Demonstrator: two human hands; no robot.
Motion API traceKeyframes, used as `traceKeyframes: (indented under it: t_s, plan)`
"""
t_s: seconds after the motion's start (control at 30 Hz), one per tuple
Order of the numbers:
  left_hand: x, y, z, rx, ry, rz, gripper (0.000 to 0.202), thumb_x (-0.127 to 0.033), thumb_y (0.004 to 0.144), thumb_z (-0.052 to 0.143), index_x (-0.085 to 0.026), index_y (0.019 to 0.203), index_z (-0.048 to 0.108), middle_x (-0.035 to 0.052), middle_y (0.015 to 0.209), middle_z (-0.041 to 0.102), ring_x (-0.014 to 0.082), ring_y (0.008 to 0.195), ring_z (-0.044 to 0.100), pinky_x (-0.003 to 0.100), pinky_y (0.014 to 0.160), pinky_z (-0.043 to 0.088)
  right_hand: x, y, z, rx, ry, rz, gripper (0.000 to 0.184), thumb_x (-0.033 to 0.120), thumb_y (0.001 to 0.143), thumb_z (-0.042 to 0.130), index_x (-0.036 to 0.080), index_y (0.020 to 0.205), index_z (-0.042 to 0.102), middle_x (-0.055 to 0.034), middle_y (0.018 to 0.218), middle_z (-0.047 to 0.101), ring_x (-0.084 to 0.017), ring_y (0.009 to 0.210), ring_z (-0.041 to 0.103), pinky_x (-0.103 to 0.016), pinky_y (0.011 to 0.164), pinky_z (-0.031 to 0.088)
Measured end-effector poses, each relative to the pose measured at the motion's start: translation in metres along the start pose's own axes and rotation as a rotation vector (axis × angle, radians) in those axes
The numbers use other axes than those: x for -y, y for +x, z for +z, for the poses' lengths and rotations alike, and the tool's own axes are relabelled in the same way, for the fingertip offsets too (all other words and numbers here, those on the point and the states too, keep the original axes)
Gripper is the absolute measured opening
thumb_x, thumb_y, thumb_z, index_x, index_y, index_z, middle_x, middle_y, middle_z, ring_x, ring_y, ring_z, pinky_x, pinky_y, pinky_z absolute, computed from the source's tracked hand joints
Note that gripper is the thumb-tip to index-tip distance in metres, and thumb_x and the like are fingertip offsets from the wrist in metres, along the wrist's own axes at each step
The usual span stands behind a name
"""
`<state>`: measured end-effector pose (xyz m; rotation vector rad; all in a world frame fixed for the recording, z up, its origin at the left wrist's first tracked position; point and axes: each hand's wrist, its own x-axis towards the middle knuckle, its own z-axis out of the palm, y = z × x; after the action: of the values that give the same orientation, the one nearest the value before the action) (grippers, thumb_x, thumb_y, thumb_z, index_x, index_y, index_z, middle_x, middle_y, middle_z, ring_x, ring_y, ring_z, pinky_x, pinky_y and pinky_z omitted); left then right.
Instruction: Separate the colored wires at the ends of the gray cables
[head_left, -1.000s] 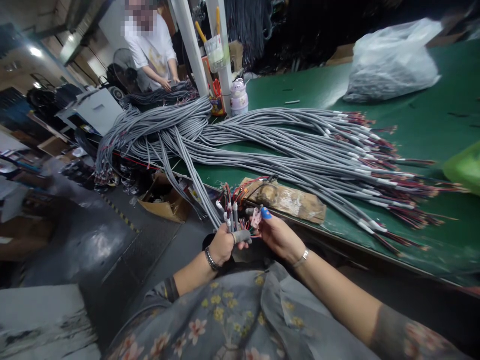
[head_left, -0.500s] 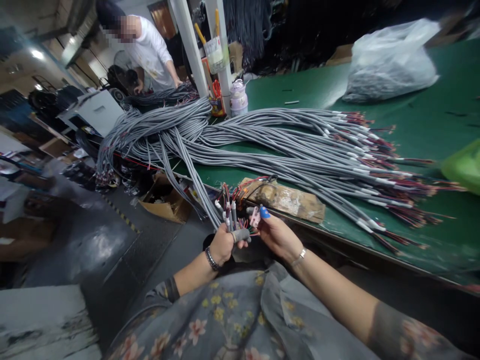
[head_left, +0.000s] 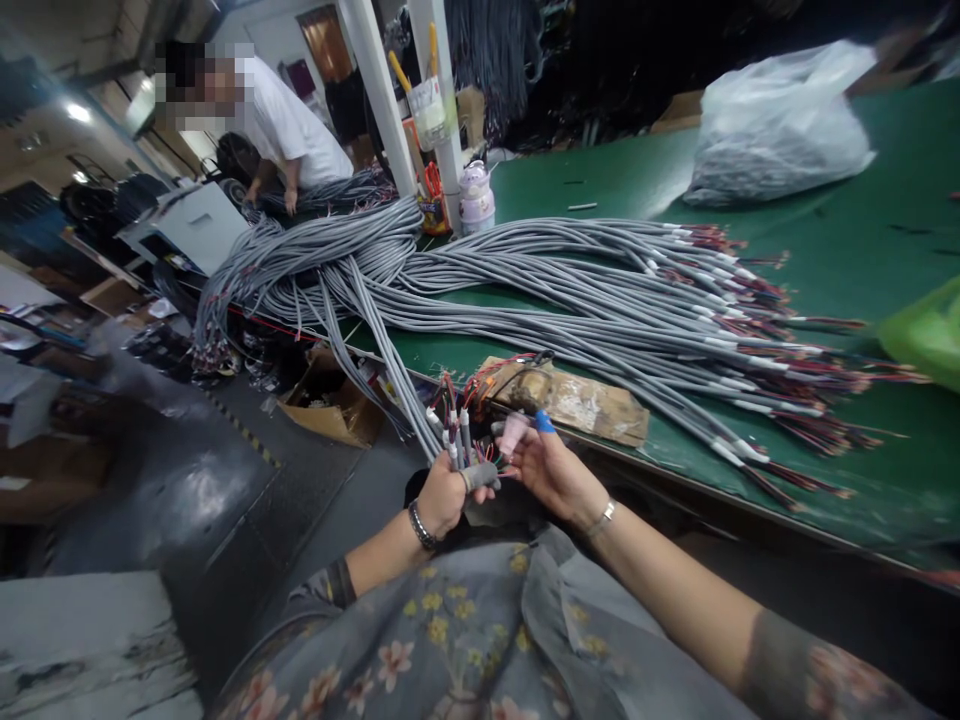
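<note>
My left hand point(head_left: 444, 497) is closed around the ends of several grey cables point(head_left: 411, 385), with a grey wrap on its thumb point(head_left: 480, 474). White-banded cable ends and thin coloured wires point(head_left: 452, 405) stick up above its fist. Just to the right, my right hand point(head_left: 553, 470) has its palm turned up and its fingers apart, close to the loose wires. Blue tape point(head_left: 544, 421) covers its thumb tip, and a blurred pale pink covering point(head_left: 514, 434) shows at a finger. Some right fingertips are hard to make out beside the wires.
A large spread of grey cables point(head_left: 525, 318) with stripped ends lies on the green table point(head_left: 615, 175). Near its edge rests a worn wooden block point(head_left: 592, 405). Behind are a plastic bag point(head_left: 776, 130), a lilac container point(head_left: 476, 195) and a co-worker point(head_left: 289, 125) handling cables.
My right thumb has moved away from the finger with the pink covering, and the hand has opened. My left hand keeps its hold. The co-worker has shifted left.
</note>
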<state>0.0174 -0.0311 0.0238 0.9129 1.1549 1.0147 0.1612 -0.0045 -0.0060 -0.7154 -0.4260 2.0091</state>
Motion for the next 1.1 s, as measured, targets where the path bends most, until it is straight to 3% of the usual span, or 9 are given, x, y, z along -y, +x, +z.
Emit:
traceKeyframes:
  t_s: [0.23, 0.43, 0.6, 0.73, 0.93, 1.1]
  plan:
    - [0.001, -0.011, 0.001, -0.077, 0.023, 0.08, 0.034, -0.046, 0.059, 0.074, -0.017, 0.056, 0.057, -0.0015, 0.038, 0.051, 0.0139, 0.043, 0.053, 0.028, 0.052, 0.045, 0.002, -0.003, 0.002, 0.005, -0.088, -0.095, 0.026, 0.045, 0.067, 0.077, 0.021, 0.074, 0.07, 0.0022, 0.066, 0.063, -0.009, 0.058, 0.054, -0.021, 0.056, 0.046]
    - [0.013, -0.005, 0.003, -0.058, 0.087, 0.17, 0.039, -0.046, 0.07, 0.068, -0.017, 0.048, 0.055, 0.0018, 0.043, 0.056, 0.0148, 0.05, 0.058, 0.027, 0.057, 0.046, -0.003, -0.003, -0.004, -0.012, -0.102, -0.12, 0.038, 0.056, 0.069, 0.071, 0.019, 0.073, 0.07, -0.0009, 0.066, 0.064, -0.011, 0.058, 0.054, -0.025, 0.057, 0.046]
    - [0.021, 0.0, 0.005, -0.041, 0.117, 0.215, 0.039, -0.046, 0.075, 0.066, -0.017, 0.05, 0.058, 0.0018, 0.046, 0.058, 0.015, 0.053, 0.059, 0.029, 0.065, 0.048, -0.005, 0.001, -0.008, 0.081, -0.034, -0.073, 0.031, 0.05, 0.075, 0.069, 0.019, 0.078, 0.069, 0.0002, 0.063, 0.062, -0.012, 0.057, 0.055, -0.026, 0.057, 0.048]
    - [0.021, 0.003, 0.008, -0.058, 0.098, 0.217, 0.037, -0.043, 0.075, 0.067, -0.018, 0.05, 0.058, 0.0008, 0.045, 0.058, 0.0145, 0.052, 0.059, 0.028, 0.064, 0.048, -0.009, 0.006, -0.011, 0.145, 0.036, -0.065, 0.029, 0.048, 0.079, 0.066, 0.02, 0.088, 0.068, -0.0015, 0.068, 0.064, -0.015, 0.061, 0.058, -0.03, 0.059, 0.05]
    - [0.024, 0.003, 0.006, -0.098, 0.112, 0.202, 0.036, -0.042, 0.076, 0.066, -0.018, 0.051, 0.059, 0.0, 0.044, 0.056, 0.014, 0.051, 0.057, 0.027, 0.061, 0.046, -0.009, 0.009, -0.008, 0.031, 0.067, -0.085, 0.024, 0.044, 0.075, 0.072, 0.021, 0.08, 0.069, 0.0009, 0.064, 0.063, -0.013, 0.054, 0.052, -0.027, 0.053, 0.046]
    - [0.027, 0.0, 0.001, -0.066, 0.17, 0.182, 0.036, -0.041, 0.075, 0.067, -0.018, 0.049, 0.058, 0.0019, 0.048, 0.06, 0.0149, 0.054, 0.059, 0.028, 0.063, 0.046, -0.008, 0.005, -0.001, -0.038, 0.037, -0.093, 0.023, 0.045, 0.074, 0.072, 0.022, 0.077, 0.068, 0.0002, 0.071, 0.065, -0.014, 0.053, 0.05, -0.029, 0.052, 0.044]
